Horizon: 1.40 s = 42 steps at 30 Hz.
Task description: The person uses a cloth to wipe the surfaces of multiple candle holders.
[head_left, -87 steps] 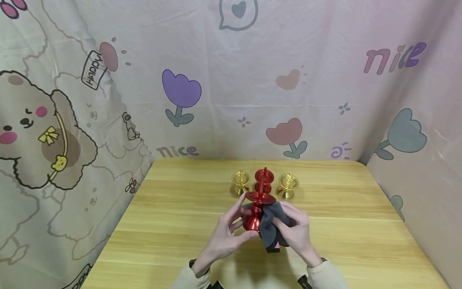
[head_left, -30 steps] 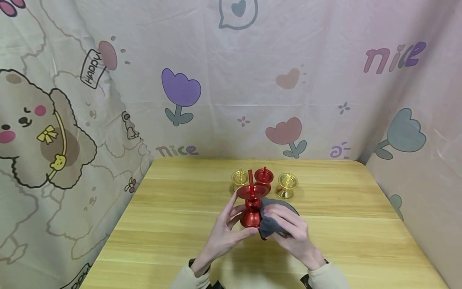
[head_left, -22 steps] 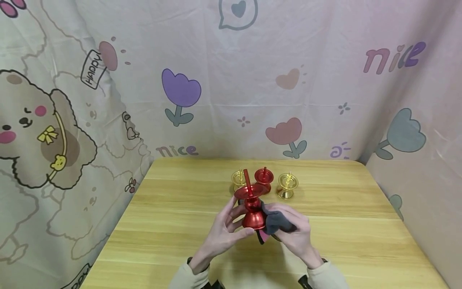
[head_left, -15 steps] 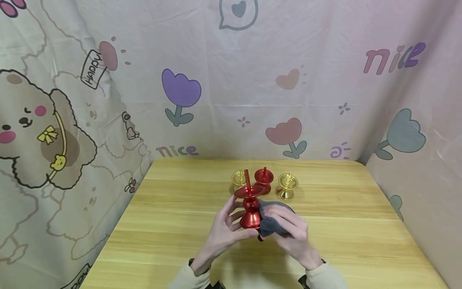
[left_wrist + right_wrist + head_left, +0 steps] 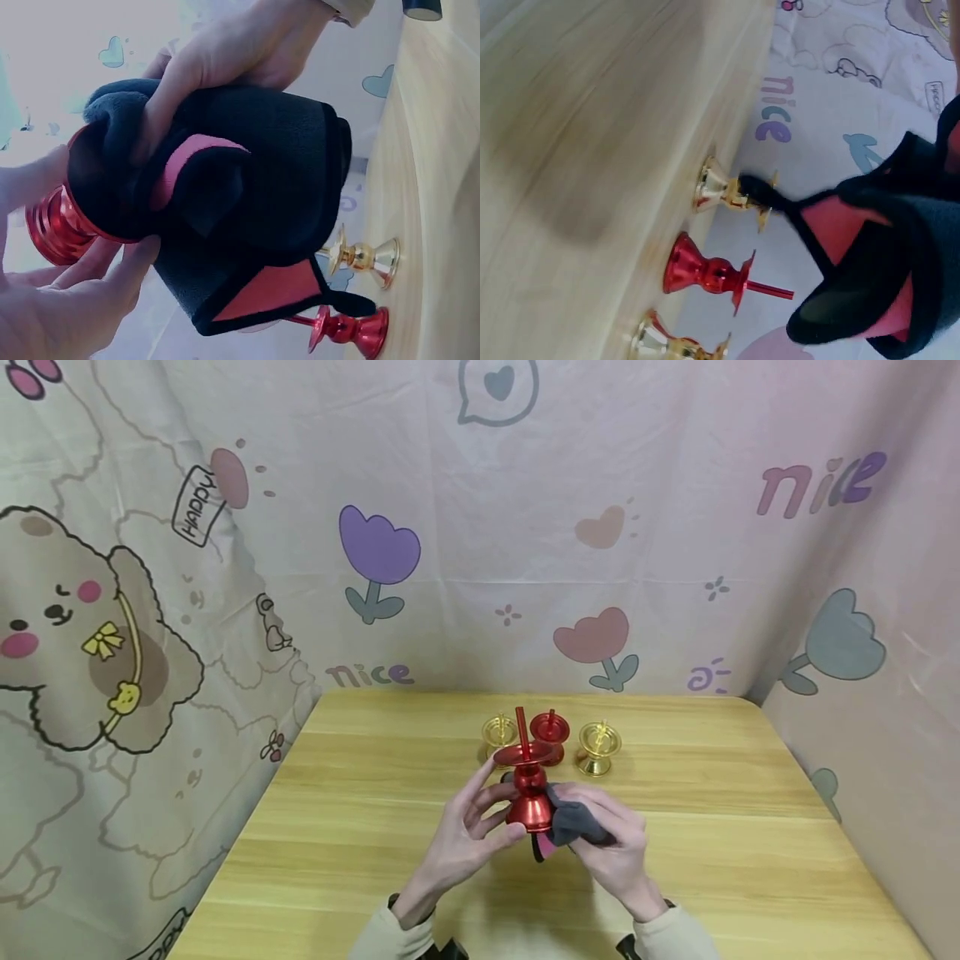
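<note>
My left hand (image 5: 463, 839) holds a shiny red candlestick (image 5: 531, 810) with a wide dish and an upright spike, above the table. The thumb is at the base's lower rim and the fingers go round its left side. In my right hand (image 5: 611, 843) is a dark grey cloth (image 5: 577, 822) with pink patches, pressed to the candlestick's right side. From the left wrist view, the cloth (image 5: 262, 165) covers part of the hollow base and hangs down, while the red stem (image 5: 56, 225) shows between the left fingers. The right wrist view catches only hanging folds of cloth (image 5: 855, 277).
Behind the hands stand a gold candlestick (image 5: 498, 728), a smaller red one (image 5: 551, 727) and another gold one (image 5: 597, 741), in a row on the wooden table (image 5: 360, 793). A printed curtain (image 5: 480, 527) hangs along the table's back and sides.
The red candlestick has swung from leaning over the row to nearly upright, shifting slightly about. The cloth and right hand have moved up and down along its side, keeping their hold.
</note>
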Tool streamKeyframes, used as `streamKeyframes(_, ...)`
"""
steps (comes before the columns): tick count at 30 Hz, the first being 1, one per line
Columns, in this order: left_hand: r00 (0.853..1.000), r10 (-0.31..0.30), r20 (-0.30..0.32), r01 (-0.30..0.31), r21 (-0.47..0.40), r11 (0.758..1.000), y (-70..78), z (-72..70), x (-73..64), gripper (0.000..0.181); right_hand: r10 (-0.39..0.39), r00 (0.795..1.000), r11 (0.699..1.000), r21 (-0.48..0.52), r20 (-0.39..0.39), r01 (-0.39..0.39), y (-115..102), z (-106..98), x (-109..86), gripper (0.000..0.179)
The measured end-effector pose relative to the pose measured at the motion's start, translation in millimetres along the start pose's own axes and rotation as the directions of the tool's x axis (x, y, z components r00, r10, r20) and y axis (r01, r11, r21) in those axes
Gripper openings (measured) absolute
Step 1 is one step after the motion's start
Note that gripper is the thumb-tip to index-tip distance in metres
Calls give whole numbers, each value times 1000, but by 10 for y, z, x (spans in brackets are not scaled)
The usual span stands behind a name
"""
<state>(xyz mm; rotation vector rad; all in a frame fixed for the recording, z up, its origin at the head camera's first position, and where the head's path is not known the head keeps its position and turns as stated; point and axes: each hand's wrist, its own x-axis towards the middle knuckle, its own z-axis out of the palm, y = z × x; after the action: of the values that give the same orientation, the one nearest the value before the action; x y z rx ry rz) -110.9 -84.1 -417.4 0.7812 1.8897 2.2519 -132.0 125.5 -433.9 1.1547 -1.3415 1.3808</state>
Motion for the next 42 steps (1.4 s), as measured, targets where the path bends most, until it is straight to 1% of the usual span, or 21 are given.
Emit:
streamKeyframes(3,999,-15,-50,17,33,999,18,25,-4,96,-58,998,997,-54,34,60,-2,21,24,18)
streamKeyframes(6,996,-8,-87,12,53,998,33,37,-6,96,-85,995,994,-69,60,89,8,26,21,19)
streamKeyframes(8,996,5,-89,0,60,998,41,32,-8,95,-73,996,995,-57,54,76,19,20,1,19)
streamKeyframes(10,997,21,-67,-17,53,998,43,19,-11,95,-43,998,999,-29,44,44,33,6,-25,20)
streamKeyframes(13,999,35,-35,-34,43,999,39,2,-12,92,23,999,999,27,24,-23,45,-17,-62,23)
streamKeyframes(15,999,42,-20,-41,52,998,36,3,-12,89,41,999,998,40,17,-41,47,-29,-72,24)
streamKeyframes(17,999,47,-24,-45,87,995,37,23,-10,88,24,1000,1000,12,17,-24,47,-33,-68,22)
streamKeyframes(18,998,49,-38,-44,116,992,40,40,-9,89,5,1000,1000,-10,21,-5,44,-33,-62,20)
streamKeyframes(22,991,65,-117,-36,234,972,50,111,-4,99,-87,995,989,-113,55,92,24,-12,-36,16)
streamKeyframes(23,988,68,-138,-31,255,967,50,121,-2,100,-97,993,987,-123,61,104,19,-5,-32,16)
streamKeyframes(25,985,76,-154,-31,275,961,46,127,2,101,-97,993,987,-126,61,104,14,10,-33,17)
streamKeyframes(26,985,75,-153,-31,271,962,42,122,3,100,-90,994,988,-119,56,96,15,15,-35,17)
streamKeyframes(28,989,62,-137,-28,237,971,35,102,6,97,-53,998,995,-78,40,56,15,19,-43,18)
streamKeyframes(31,995,28,-91,-14,154,988,24,59,4,94,18,1000,1000,5,13,-18,13,16,-52,20)
streamKeyframes(33,998,11,-57,-4,115,993,15,36,2,92,37,999,999,22,2,-37,7,13,-50,20)
streamKeyframes(35,999,-9,-37,13,97,995,7,30,0,94,15,1000,1000,-5,2,-15,9,11,-43,19)
streamKeyframes(37,999,-15,-31,18,100,995,1,39,4,97,-34,999,998,-51,19,34,13,13,-33,16)
streamKeyframes(40,998,-15,-61,21,104,994,-4,68,15,101,-98,994,990,-99,52,102,22,24,-21,17)
streamKeyframes(42,996,-4,-89,13,103,995,-5,80,23,102,-103,993,989,-103,65,110,22,33,-21,18)
